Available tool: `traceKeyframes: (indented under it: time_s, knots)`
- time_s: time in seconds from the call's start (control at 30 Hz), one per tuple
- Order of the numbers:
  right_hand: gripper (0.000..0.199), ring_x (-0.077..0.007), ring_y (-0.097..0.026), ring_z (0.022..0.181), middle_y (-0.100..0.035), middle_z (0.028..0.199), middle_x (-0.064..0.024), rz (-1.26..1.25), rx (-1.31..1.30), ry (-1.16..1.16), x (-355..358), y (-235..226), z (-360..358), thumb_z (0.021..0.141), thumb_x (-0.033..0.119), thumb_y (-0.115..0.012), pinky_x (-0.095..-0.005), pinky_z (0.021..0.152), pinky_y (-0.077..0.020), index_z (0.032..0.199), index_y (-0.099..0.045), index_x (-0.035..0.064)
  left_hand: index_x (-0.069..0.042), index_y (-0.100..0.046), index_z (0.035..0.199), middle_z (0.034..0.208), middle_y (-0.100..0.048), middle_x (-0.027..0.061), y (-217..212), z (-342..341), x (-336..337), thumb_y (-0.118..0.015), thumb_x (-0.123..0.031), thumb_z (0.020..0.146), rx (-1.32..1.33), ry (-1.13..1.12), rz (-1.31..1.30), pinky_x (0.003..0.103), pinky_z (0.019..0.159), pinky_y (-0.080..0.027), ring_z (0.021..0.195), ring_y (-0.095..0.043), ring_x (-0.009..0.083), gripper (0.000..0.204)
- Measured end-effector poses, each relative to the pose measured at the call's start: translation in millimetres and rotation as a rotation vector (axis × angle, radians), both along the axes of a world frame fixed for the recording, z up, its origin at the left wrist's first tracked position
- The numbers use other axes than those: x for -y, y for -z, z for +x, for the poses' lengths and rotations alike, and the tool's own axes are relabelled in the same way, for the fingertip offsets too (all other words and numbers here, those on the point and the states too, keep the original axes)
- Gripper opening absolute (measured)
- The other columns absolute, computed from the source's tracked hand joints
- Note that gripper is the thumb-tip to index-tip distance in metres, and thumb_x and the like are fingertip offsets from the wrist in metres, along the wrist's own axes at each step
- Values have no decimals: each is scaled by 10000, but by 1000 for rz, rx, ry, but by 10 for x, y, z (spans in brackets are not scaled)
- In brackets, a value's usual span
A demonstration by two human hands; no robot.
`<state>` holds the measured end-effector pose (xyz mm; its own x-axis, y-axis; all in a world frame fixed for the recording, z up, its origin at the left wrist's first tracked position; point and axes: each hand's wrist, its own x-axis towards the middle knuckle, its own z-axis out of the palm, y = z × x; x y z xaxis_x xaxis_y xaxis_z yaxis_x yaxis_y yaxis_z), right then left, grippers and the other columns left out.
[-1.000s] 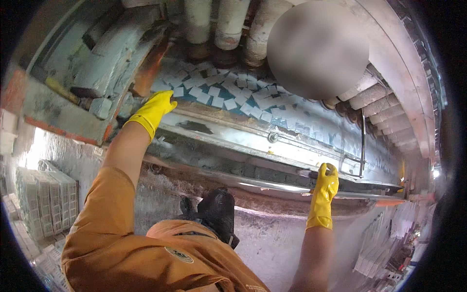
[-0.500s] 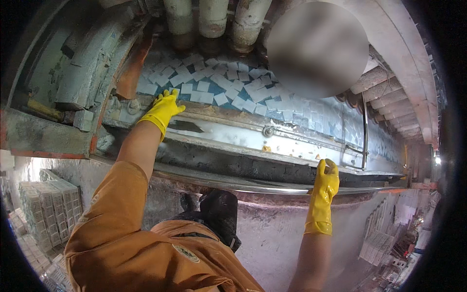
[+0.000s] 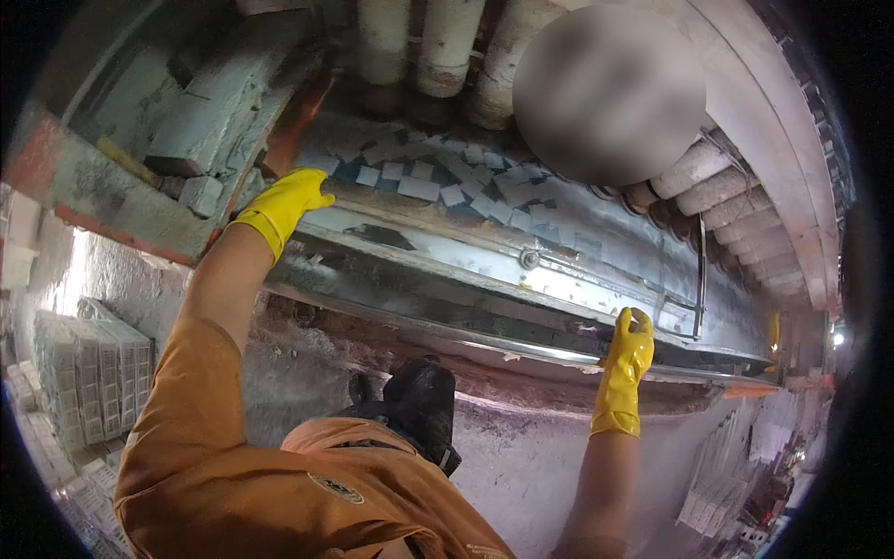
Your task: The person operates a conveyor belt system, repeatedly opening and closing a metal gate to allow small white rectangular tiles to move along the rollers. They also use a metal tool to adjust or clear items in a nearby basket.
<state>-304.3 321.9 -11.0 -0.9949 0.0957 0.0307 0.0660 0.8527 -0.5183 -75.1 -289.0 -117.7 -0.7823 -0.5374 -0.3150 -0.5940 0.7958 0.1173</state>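
Many pale flat square pieces (image 3: pixel 419 188) lie scattered on a wet, bluish-grey bed beneath thick rollers. My left hand (image 3: pixel 282 207), in a yellow rubber glove, is over the near rim at the bed's left end. Its thumb stands apart from the fingers, and nothing shows in its grasp; the fingertips are partly hidden. My right hand (image 3: pixel 626 359), in a matching wet glove, is beside the shiny metal rail (image 3: pixel 549 354) at the machine's front. Its fingers curl toward the thumb in a loop; whether anything small is between them cannot be made out.
Thick pale rollers (image 3: pixel 447 47) hang over the bed. A thin upright metal bar (image 3: pixel 700 279) stands at the right. Rough blocks (image 3: pixel 200 121) fill the left end. Stacked pale crates (image 3: pixel 88 373) stand low at left. A blurred oval covers the upper middle.
My left hand has drawn back from the square pieces toward the bed's near-left rim. My right hand stays almost in place. The view has tilted, and the pieces look dimmer.
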Motion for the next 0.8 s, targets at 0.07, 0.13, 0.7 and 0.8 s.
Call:
traceKeyframes:
  time_s: [0.07,0.13,0.7,0.8]
  knots:
    - [479,-276,-726,914,-737,1096,-123,-73,91,49,288,-314,174,999,471,-629,-410,700,-610,1317,-650,114,-55,-520,1499,1533,-510,212,59,110,120,-731,-446,887,0,-50,-44,460,1180,-381,1409,-485,387,757]
    - [484,-274,-728,907,-734,1111,-123,-80,76,25,239,-222,92,996,473,-631,-406,651,-619,1326,-645,120,-58,-524,1495,1522,-520,212,216,126,263,-719,-426,898,-31,-97,-71,459,1169,-398,1396,-502,383,728]
    - [474,-271,-720,965,-758,1083,-123,57,62,-25,587,-353,-468,987,473,-638,-388,874,-543,1285,-690,108,-72,-517,1477,1530,-487,201,421,-1433,348,-684,-192,873,9,-103,-48,483,1168,-390,1405,-488,379,638]
    - [491,-278,-723,981,-758,1094,-125,103,66,8,597,-359,-568,988,494,-628,-392,892,-537,1300,-684,119,-66,-488,1527,1582,-451,206,12,-1467,104,-670,-206,885,149,-80,-16,467,1210,-349,1449,-452,378,682]
